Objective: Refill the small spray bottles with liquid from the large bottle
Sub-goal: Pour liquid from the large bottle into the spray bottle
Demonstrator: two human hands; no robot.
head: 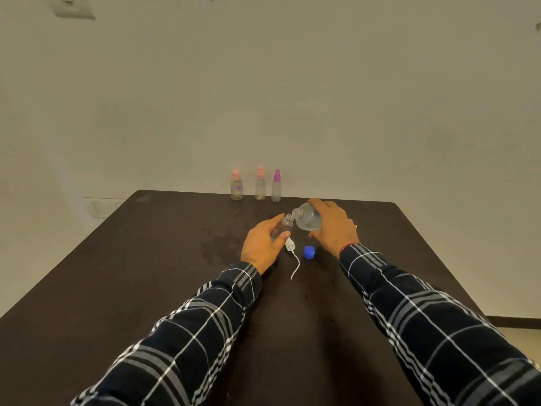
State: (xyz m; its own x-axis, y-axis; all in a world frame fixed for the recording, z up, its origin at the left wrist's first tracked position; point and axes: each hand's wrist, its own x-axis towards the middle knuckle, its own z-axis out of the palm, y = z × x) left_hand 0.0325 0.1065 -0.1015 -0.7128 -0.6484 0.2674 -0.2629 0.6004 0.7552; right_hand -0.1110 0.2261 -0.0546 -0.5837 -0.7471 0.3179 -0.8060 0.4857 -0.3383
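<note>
Large bottle (307, 219) — tilted, mouth left | touching small bottle (283, 225) mouth

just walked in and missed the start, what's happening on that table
A person in a plaid shirt is refilling a small spray bottle. The left hand holds it tilted, and the right hand tips the large clear bottle so the two necks nearly meet. Whether liquid is flowing is too small to tell. The white spray head with its tube and a blue cap lie on the dark table. Three capped spray bottles stand at the far edge.
</note>
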